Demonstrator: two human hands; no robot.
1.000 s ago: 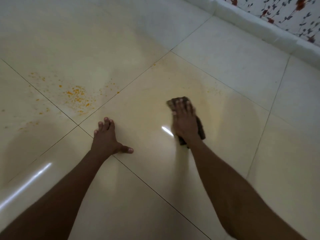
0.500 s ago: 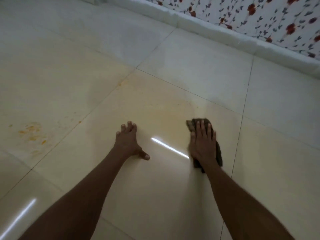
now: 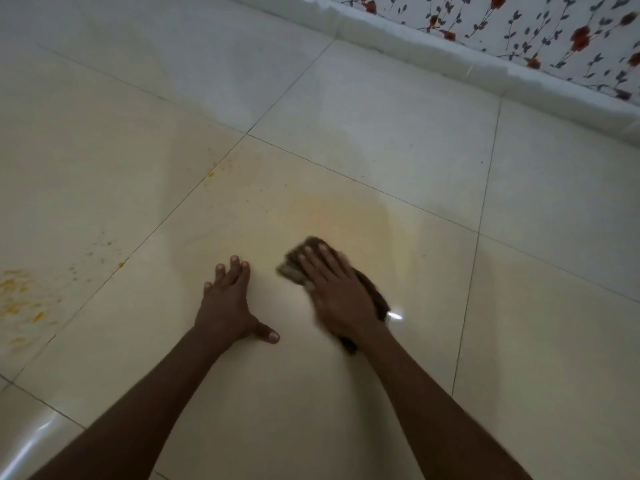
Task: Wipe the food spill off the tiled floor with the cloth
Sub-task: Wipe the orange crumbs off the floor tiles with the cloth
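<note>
Since half a second ago right hand (image 3: pixel 341 294) has slid the cloth (image 3: pixel 297 263) left toward the left hand, gap between the two hands now narrower; right hand motion-blurred. Left hand (image 3: pixel 227 303) flat on the tiled floor (image 3: pixel 381 410), palm down, fingers spread and thumb out to the right, grip holding nothing, just bracing. Right hand lies flat on top of the dark brown cloth, fingers extended and together, pressing it to the floor rather than pinching; cloth sticks out past the fingertips at front-left and behind the wrist at right. Small bright light glint on floor just right of the right wrist. Both hands on the same large cream tile. Just beyond the cloth, a faint yellow smear (image 3: pixel 343 216) spreads over that tile's far part. Orange food spill (image 3: pixel 20 303) with crumbs sits at far left edge on the neighbouring tile, well apart from the cloth; a few orange specks (image 3: pixel 210 174) near the grout line further up. At far right, white skirting (image 3: pixel 485 69) and floral wall (image 3: pixel 554 32).
</note>
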